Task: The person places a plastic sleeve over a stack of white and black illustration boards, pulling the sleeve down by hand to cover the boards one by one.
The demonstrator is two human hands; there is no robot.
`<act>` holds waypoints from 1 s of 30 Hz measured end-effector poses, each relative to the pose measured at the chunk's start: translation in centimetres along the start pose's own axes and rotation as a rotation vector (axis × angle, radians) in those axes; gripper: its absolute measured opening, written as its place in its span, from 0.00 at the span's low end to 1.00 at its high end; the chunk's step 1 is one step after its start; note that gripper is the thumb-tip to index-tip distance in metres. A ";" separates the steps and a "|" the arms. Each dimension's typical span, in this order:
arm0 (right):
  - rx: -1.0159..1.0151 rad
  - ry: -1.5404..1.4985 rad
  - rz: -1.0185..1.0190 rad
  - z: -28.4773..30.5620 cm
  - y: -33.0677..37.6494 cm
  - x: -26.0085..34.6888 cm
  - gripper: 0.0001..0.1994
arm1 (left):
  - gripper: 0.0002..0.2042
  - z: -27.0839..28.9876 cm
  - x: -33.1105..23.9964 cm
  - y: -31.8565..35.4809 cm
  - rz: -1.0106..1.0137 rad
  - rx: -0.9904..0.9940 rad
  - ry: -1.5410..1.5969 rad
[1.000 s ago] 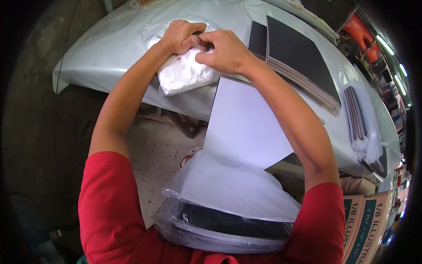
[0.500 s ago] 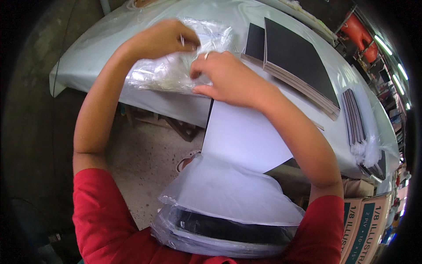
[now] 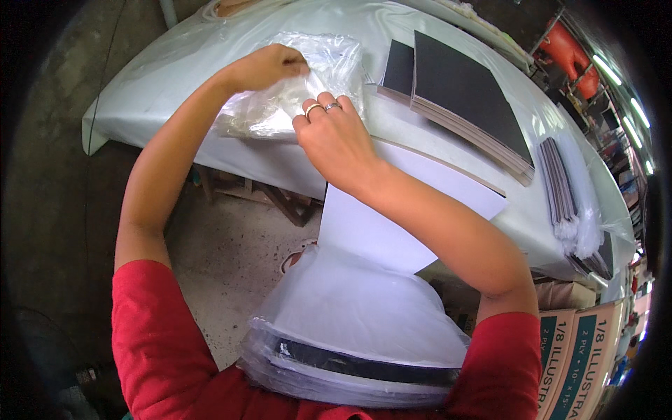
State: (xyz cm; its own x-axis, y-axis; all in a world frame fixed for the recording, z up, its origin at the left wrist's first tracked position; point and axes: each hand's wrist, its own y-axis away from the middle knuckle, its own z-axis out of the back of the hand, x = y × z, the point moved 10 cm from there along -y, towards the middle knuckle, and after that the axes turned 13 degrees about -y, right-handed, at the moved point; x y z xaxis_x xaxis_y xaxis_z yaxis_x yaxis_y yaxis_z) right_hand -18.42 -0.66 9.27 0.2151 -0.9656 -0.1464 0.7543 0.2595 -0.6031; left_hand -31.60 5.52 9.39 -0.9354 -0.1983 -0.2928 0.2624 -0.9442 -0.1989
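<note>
Clear plastic [image 3: 269, 108] partly hidden behind the left hand [image 3: 269, 68], cardboard boxes [image 3: 591, 350] cut off by the lower edge

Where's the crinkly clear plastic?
In the head view, the clear plastic lies just left of centre on the pale table, left of the black-topped boards, with the left hand and the right hand at it.

Plastic bags [image 3: 260, 115] are lying on the table [image 3: 157, 94], left of stacked boards [image 3: 472, 91], with apparently wrapped boards [image 3: 558, 185] sitting farther right.

Clear plastic wrapping [image 3: 262, 115], crinkled, glossy, on table [image 3: 164, 91]
</note>
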 end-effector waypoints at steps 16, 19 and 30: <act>0.001 0.152 0.001 -0.5 0.2 -1.0 0.05 | 0.16 0.8 5.0 -2.5 0.209 -0.221 0.238; 0.107 0.156 -0.223 -1.4 0.8 -3.3 0.04 | 0.21 -0.3 0.9 -2.4 0.002 -0.163 0.015; 0.177 0.084 -0.161 -2.7 -1.5 -0.2 0.03 | 0.15 -0.2 3.5 -1.8 -0.033 -0.054 -0.404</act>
State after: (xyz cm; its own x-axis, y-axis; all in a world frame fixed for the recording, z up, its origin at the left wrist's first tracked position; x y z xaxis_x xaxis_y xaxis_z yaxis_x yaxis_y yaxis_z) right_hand -21.21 -0.90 8.09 0.0367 -0.9910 -0.1288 0.8732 0.0945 -0.4780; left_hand -35.27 6.57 8.57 -0.9586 -0.2653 0.1035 0.2324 -0.9389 -0.2539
